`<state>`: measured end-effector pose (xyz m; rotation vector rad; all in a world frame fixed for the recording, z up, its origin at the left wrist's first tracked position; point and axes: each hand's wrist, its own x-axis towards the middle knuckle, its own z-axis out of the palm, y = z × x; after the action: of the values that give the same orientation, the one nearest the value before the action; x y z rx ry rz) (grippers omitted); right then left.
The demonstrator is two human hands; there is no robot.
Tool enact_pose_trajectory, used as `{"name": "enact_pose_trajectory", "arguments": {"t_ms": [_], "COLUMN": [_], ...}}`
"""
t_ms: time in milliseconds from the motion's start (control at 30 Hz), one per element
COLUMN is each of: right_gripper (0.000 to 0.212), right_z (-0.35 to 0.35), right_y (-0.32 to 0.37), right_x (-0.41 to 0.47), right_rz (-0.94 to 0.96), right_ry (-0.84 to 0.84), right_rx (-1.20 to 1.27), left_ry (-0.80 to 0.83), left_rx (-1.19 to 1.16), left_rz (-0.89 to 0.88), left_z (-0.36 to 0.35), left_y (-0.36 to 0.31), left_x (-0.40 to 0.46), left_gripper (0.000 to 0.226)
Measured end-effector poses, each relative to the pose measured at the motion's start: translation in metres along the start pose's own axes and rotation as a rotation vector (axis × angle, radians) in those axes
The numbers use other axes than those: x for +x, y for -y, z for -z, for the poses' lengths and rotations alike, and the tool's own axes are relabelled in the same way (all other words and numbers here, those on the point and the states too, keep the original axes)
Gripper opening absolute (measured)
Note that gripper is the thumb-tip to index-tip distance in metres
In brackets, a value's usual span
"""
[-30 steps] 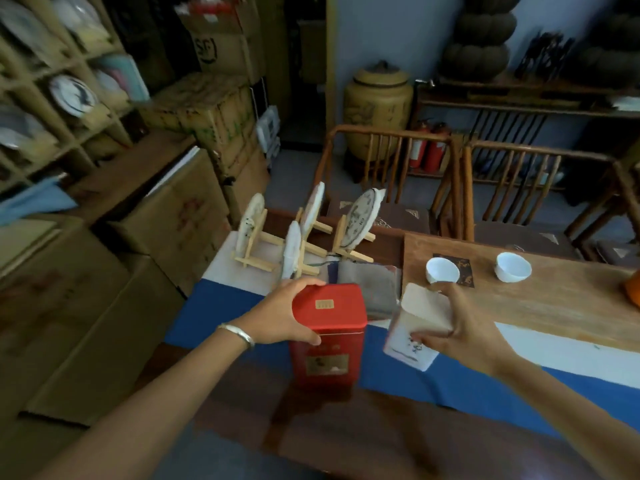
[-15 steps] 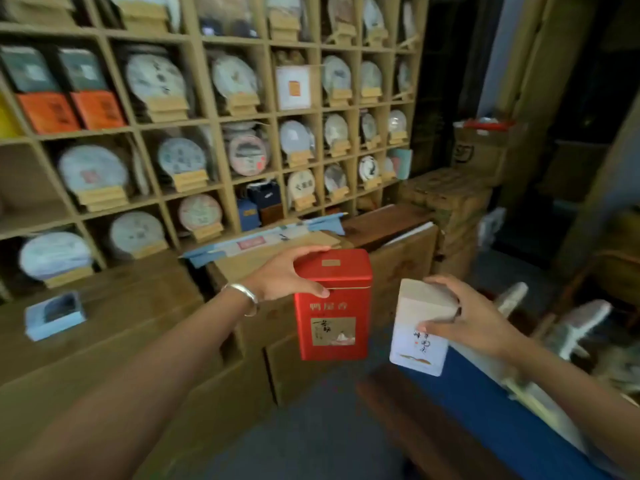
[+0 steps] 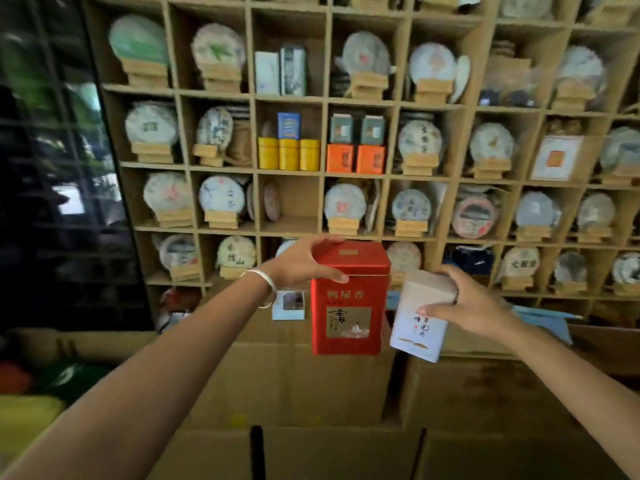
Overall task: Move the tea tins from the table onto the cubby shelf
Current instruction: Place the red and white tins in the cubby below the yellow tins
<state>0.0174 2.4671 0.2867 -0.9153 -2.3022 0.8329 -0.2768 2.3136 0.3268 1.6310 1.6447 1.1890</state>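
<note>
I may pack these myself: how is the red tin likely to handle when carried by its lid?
Likely rigid: the red tin keeps square edges under the left hand. Probably light, since fingers alone hold it. The lid seam suggests it might slip off; being tall, it may tip.

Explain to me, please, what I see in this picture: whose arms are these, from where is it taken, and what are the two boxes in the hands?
There is no machine here. A person wears a wide-angle camera on the head, so you look forward and down along their two bare arms.

The left hand, with a silver bangle on its wrist, grips the lid of a red tea tin. The right hand holds a white tea tin by its top; this tin is a little tilted. Both tins are in the air and rest on nothing.

In front stands a wooden cubby shelf. Most compartments hold round wrapped tea cakes on small wooden stands; some hold yellow tins and orange boxes. Below the shelf stand cardboard boxes.
</note>
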Motion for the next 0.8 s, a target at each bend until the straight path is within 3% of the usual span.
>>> {"name": "enact_pose_trajectory", "arguments": {"t_ms": [200,400,800], "right_gripper": [0.069,0.071,0.073], "right_z": [-0.06,-0.105,-0.156], "right_y": [0.029,0.036,0.031], "right_x": [0.102,0.221,0.444], "right_rz": [0.128,0.211,0.27], "right_ry": [0.063,0.164,0.19], "right_rx": [0.051,0.101,0.115], "left_ry": [-0.176,-0.197,-0.242], "left_rx": [0.076,0.165,0.175], "left_rz": [0.115,0.154,0.196], "left_z": [0.079,0.14,0.25], "left_y": [0.054,0.093,0.177], "left_x": [0.004,0.057,0.198], "left_gripper": [0.071,0.067,0.067]}}
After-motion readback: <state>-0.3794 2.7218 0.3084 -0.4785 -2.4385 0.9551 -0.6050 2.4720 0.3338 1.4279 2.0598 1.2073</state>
